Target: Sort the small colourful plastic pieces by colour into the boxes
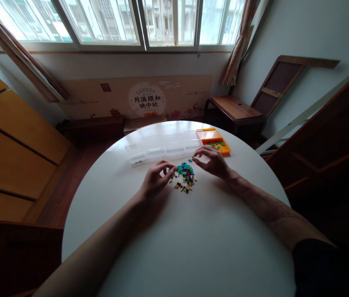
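A pile of tiny toy bricks point(185, 168), blue, green, brown and yellow, lies loose on the white round table point(193, 231). My left hand point(156, 178) is at the pile's left side, thumb and forefinger drawn together at its edge; anything between them is too small to name. Beyond the pile's upper right, my right hand point(213, 161) pinches what looks like a small green brick point(193, 157). A blue brick point(190, 160) lies just below those fingertips. Behind my right hand is an orange box point(226, 151) with scattered green bricks inside.
A row of clear plastic boxes point(165, 146) stands behind the pile, reaching left from the orange box. Past the table are a wooden chair point(236, 108), a printed cardboard panel point(171, 97) and windows point(171, 22). A wooden cabinet point(13, 152) stands at left.
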Demonstrator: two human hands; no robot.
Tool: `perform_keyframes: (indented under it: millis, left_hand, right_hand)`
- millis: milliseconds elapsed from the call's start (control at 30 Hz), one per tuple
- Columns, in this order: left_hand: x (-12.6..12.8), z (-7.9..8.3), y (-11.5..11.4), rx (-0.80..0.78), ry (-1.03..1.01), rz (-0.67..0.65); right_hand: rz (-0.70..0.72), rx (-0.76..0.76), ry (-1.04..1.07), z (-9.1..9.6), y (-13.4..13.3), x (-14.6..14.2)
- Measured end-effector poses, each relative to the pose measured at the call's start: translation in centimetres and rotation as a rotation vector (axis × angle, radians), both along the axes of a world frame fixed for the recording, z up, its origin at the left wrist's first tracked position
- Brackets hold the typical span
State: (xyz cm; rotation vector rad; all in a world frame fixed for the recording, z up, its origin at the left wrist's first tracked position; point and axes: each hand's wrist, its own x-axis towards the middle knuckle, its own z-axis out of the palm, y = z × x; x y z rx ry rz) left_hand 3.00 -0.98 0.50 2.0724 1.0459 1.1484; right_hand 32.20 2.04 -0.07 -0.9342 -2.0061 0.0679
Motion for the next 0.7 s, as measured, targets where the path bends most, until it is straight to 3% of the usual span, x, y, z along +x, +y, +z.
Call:
perform_keyframes:
  millis: [200,333,533,600,700]
  left_hand:
    - [-0.4,0.2,-0.6,0.057,0.188,0.012]
    - [-0.2,0.3,-0.9,0.115,0.278,0.024]
    - [-0.2,-0.1,-0.7,0.173,0.374,0.038]
    - [-0.2,-0.2,-0.6,0.184,0.387,0.034]
    - [-0.2,-0.2,-0.6,0.196,0.392,0.025]
  right_hand:
    - [-0.478,-0.127,0.008,-1.0,2.7,4.6]
    - [-0.638,-0.167,-0.035,-1.7,3.4,6.0]
    - [-0.535,-0.158,-0.034,-1.7,2.9,4.6]
    - [-0.421,-0.117,-0.024,-1.2,2.4,3.6]
    - [-0.133,-0.078,-0.048,-0.2,1.0,1.7]
